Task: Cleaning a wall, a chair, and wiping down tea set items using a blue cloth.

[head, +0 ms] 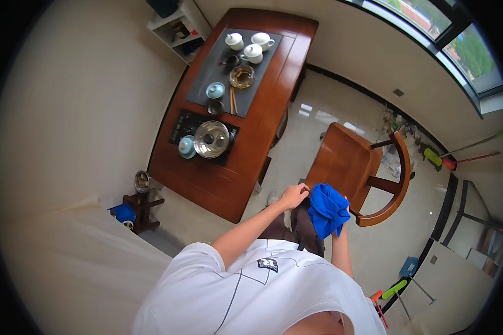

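A crumpled blue cloth (329, 211) is bunched up in front of my body. My right hand (347, 206) holds it from behind, and the cloth hides most of that hand. To the left of the cloth is my left hand (295, 197), its fingers curled near the front corner of a wooden armchair's seat (339, 161). Whether those fingers touch the chair is hard to tell. The chair's curved backrest (402, 176) is on the far right side of the seat.
Left of the chair stands a wooden tea table (218, 190) with white lidded cups (252, 53), a glass ashtray (242, 77) and a steel pot (211, 139). Litter (396, 155) and a green broom (432, 157) are by the window wall. A small wooden stool (141, 211) stands lower left.
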`<action>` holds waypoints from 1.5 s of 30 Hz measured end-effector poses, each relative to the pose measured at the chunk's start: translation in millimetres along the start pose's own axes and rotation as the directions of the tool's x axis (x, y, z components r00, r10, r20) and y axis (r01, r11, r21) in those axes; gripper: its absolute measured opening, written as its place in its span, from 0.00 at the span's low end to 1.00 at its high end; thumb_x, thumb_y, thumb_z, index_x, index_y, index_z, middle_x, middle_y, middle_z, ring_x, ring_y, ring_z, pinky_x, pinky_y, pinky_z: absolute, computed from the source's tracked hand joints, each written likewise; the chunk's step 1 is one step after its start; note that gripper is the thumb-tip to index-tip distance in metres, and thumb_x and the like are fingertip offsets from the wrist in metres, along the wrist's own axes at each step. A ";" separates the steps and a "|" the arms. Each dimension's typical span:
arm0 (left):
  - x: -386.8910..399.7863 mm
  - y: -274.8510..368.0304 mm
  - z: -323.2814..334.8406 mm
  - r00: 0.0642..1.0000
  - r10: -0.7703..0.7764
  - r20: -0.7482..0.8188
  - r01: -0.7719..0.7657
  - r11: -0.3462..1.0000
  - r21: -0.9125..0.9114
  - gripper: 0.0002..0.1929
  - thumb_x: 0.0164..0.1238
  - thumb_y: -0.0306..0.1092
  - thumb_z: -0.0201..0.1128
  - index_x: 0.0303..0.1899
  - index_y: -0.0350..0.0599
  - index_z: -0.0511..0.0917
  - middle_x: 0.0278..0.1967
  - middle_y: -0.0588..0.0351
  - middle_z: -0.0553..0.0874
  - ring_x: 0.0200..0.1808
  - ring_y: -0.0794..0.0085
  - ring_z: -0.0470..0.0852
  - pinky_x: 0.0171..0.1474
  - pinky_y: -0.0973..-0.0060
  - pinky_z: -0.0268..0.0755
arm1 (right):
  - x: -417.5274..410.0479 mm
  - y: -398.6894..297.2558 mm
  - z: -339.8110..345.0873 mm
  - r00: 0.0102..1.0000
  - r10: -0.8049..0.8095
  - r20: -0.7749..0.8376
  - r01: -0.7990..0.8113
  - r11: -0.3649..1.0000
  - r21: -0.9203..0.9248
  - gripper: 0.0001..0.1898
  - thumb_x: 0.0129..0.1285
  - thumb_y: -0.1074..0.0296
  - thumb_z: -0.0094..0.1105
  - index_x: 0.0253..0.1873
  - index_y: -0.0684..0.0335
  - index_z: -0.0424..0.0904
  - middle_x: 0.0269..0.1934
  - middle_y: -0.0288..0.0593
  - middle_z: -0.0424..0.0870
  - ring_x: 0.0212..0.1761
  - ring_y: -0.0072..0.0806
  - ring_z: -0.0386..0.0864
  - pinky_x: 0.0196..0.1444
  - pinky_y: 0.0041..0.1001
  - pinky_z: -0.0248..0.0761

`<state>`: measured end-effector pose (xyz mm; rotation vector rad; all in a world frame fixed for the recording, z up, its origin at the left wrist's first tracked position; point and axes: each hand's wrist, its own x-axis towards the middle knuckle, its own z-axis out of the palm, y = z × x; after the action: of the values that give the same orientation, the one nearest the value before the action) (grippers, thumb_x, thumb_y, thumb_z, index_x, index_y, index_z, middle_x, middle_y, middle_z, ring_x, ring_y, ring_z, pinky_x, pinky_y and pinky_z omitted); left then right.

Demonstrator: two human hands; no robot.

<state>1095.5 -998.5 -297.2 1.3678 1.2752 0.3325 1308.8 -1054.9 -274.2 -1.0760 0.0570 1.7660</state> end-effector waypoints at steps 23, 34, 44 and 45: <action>-173.9 -174.4 -105.7 0.762 -0.432 -0.483 0.183 0.858 -0.479 0.14 0.72 0.42 0.56 0.45 0.42 0.83 0.38 0.53 0.88 0.37 0.74 0.86 0.42 0.76 0.78 | -27.9 -70.5 67.4 0.899 -0.217 0.380 0.216 0.975 0.047 0.18 0.72 0.43 0.39 0.44 0.52 0.70 0.31 0.33 0.71 0.29 0.27 0.68 0.32 0.25 0.67; -36.9 -90.7 -126.9 0.700 -0.519 -0.491 0.133 0.770 -0.624 0.14 0.74 0.40 0.54 0.48 0.43 0.81 0.40 0.56 0.88 0.38 0.77 0.84 0.41 0.78 0.76 | 152.2 -166.7 150.9 0.748 0.131 0.651 -0.106 0.991 -0.078 0.30 0.71 0.38 0.38 0.53 0.63 0.74 0.40 0.44 0.81 0.41 0.37 0.79 0.49 0.34 0.76; 258.9 101.7 -264.9 0.751 -0.170 -0.638 -0.023 0.959 -0.282 0.10 0.72 0.33 0.57 0.48 0.41 0.80 0.37 0.56 0.88 0.37 0.75 0.84 0.44 0.76 0.75 | 352.6 -280.2 146.1 0.901 0.297 0.314 -0.315 0.949 0.005 0.33 0.71 0.37 0.38 0.58 0.66 0.73 0.45 0.48 0.83 0.46 0.42 0.80 0.54 0.38 0.75; 288.9 113.9 -283.9 0.729 -0.089 -0.679 -0.073 0.976 -0.205 0.10 0.70 0.33 0.59 0.47 0.41 0.81 0.34 0.56 0.87 0.35 0.75 0.84 0.42 0.75 0.76 | 362.0 -276.7 148.3 0.902 0.331 0.278 -0.343 0.939 -0.007 0.33 0.71 0.37 0.38 0.58 0.66 0.73 0.46 0.49 0.83 0.46 0.42 0.81 0.55 0.38 0.75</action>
<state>1026.6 -585.3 -257.2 1.0675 1.7838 1.0227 1400.2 -586.2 -314.8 -0.8135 0.1147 2.2049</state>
